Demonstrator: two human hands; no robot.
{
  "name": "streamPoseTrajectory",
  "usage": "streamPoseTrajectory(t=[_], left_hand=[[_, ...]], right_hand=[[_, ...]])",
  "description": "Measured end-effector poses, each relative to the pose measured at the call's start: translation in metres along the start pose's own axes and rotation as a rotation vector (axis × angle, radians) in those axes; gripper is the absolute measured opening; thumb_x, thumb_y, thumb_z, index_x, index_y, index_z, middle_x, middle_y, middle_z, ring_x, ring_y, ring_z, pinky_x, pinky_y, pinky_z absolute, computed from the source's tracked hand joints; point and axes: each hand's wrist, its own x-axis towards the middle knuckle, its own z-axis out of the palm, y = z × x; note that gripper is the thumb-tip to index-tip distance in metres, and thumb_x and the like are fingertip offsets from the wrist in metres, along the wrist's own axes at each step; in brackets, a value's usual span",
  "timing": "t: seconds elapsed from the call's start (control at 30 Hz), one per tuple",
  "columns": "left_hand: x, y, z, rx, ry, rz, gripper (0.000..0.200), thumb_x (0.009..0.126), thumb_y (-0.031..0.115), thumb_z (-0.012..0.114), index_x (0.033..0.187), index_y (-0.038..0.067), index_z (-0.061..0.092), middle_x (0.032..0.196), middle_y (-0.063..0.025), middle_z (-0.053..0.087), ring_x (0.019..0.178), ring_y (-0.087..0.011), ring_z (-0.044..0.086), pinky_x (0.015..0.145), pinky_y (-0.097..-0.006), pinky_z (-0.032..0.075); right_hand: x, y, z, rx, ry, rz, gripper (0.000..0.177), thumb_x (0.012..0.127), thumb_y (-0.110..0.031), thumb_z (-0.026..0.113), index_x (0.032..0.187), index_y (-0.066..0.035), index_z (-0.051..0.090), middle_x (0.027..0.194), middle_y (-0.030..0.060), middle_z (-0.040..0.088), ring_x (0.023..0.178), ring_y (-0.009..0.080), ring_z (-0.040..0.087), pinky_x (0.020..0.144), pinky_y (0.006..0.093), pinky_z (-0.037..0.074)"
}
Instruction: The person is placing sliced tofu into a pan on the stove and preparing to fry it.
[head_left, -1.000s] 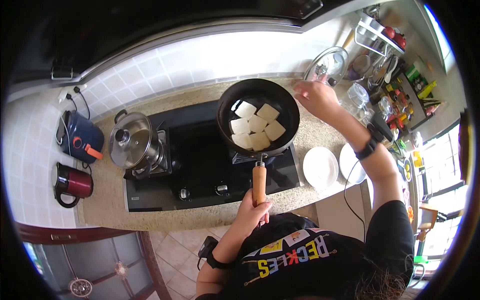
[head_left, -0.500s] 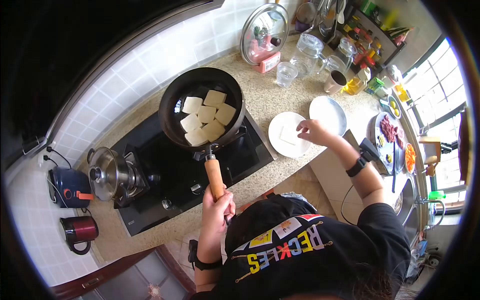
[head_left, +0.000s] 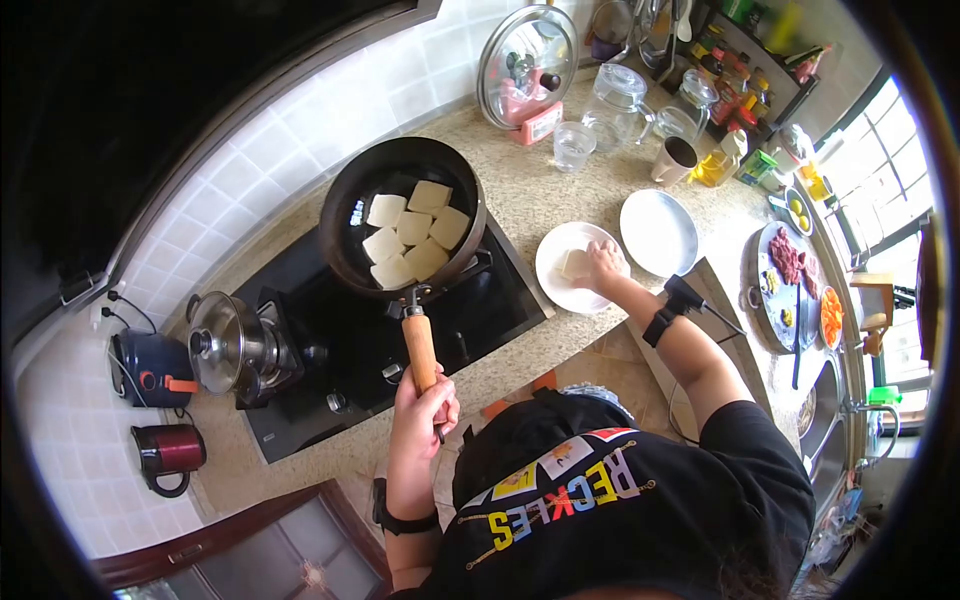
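My left hand (head_left: 425,405) is wrapped round the wooden handle (head_left: 420,345) of a black frying pan (head_left: 335,225). Several flat, pale square tofu slices (head_left: 413,228) lie inside that pan, close together in one layer. Over the white plate (head_left: 553,290) to the right, my right hand (head_left: 606,267) has its fingers closed at the edge of a single tofu slice (head_left: 574,264), which rests on the plate. The fingertips partly cover this slice. Another round white dish (head_left: 660,235) stands just beyond the hand.
The pan is over a black gas hob (head_left: 330,360), with a lidded steel pot (head_left: 225,345) to its left. Behind are a glass lid (head_left: 527,65), a glass jug (head_left: 612,105) and a cup (head_left: 674,160). A board with cut meat (head_left: 785,255) lies at far right.
My right hand has moved down and left onto the slice, and its fingers have closed there. My left hand still grips the handle. The view has shifted slightly.
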Motion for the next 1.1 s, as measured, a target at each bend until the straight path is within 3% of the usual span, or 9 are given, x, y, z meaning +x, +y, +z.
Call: streamPoseTrajectory(t=[0.13,0.17,0.2,0.27,0.33,0.4,0.43,0.77,1.1], left_hand=[[0.001,-0.002,-0.002,-0.015,-0.007,-0.011,0.023,0.081,0.003,0.056,0.099,0.005,0.042,0.067,-0.0039,0.048,0.043,-0.0102,0.047,0.034,-0.0206,0.030],[0.001,-0.002,-0.003,-0.017,-0.010,-0.016,0.024,0.081,0.003,0.056,0.099,0.005,0.042,0.066,-0.0038,0.047,0.044,-0.0102,0.047,0.034,-0.0207,0.030],[0.002,-0.001,-0.004,-0.019,-0.017,-0.023,0.024,0.080,0.003,0.056,0.100,0.005,0.042,0.066,-0.0037,0.047,0.044,-0.0102,0.047,0.034,-0.0208,0.031],[0.001,-0.001,-0.003,-0.028,-0.014,-0.024,0.024,0.080,0.003,0.056,0.100,0.005,0.042,0.067,-0.0038,0.047,0.044,-0.0101,0.047,0.034,-0.0210,0.031],[0.001,0.000,-0.003,-0.037,-0.014,-0.026,0.024,0.080,0.003,0.056,0.100,0.005,0.042,0.067,-0.0039,0.047,0.045,-0.0100,0.047,0.034,-0.0212,0.031],[0.001,0.000,-0.003,-0.036,-0.016,-0.048,0.024,0.080,0.003,0.056,0.100,0.005,0.042,0.069,-0.0039,0.047,0.046,-0.0100,0.048,0.034,-0.0213,0.032],[0.001,0.000,-0.004,-0.051,-0.021,-0.047,0.024,0.081,0.003,0.056,0.100,0.005,0.042,0.070,-0.0037,0.047,0.046,-0.0096,0.048,0.034,-0.0213,0.032],[0.002,-0.001,-0.007,-0.015,-0.042,-0.012,0.023,0.081,0.005,0.058,0.098,0.006,0.042,0.068,-0.0028,0.048,0.045,-0.0094,0.048,0.035,-0.0208,0.032],[-0.007,0.025,-0.009,-0.047,-0.033,-0.049,0.023,0.082,0.006,0.058,0.098,0.005,0.042,0.066,-0.0027,0.047,0.044,-0.0087,0.048,0.034,-0.0202,0.032]], right_hand=[[0.010,0.003,0.002,0.007,0.035,0.023,0.087,0.050,-0.041,0.081,0.119,-0.005,0.042,0.123,0.0137,0.038,0.122,0.0308,0.031,0.098,0.0417,0.032],[0.008,0.003,0.008,-0.044,0.161,-0.006,0.084,0.051,-0.039,0.081,0.117,-0.006,0.043,0.115,0.0125,0.046,0.115,0.0292,0.041,0.095,0.0427,0.034],[0.011,0.002,0.003,-0.046,0.164,-0.023,0.084,0.051,-0.039,0.081,0.117,-0.006,0.043,0.115,0.0125,0.046,0.115,0.0292,0.041,0.095,0.0427,0.034],[0.014,0.005,-0.006,0.108,-0.019,0.051,0.086,0.050,-0.037,0.081,0.120,-0.008,0.040,0.103,0.0101,0.054,0.102,0.0266,0.051,0.090,0.0414,0.038],[0.019,0.019,0.005,0.279,0.069,0.009,0.075,0.049,-0.037,0.082,0.110,-0.008,0.050,0.096,0.0104,0.060,0.095,0.0299,0.056,0.091,0.0471,0.036],[0.024,0.026,0.010,0.328,0.137,-0.113,0.046,0.052,-0.027,0.081,0.086,-0.002,0.061,0.080,0.0122,0.062,0.076,0.0247,0.061,0.066,0.0341,0.048],[0.016,0.025,0.000,0.440,0.132,-0.132,0.031,0.054,-0.020,0.079,0.068,0.001,0.061,0.068,0.0120,0.062,0.063,0.0227,0.060,0.059,0.0335,0.048],[0.012,0.027,0.000,0.504,0.270,-0.239,0.019,0.057,-0.010,0.071,0.067,-0.001,0.058,0.064,0.0141,0.061,0.061,0.0259,0.060,0.058,0.0364,0.048],[-0.024,0.008,-0.083,0.455,0.371,-0.342,0.018,0.061,-0.002,0.068,0.076,-0.001,0.058,0.068,0.0103,0.059,0.064,0.0214,0.058,0.059,0.0335,0.047]])
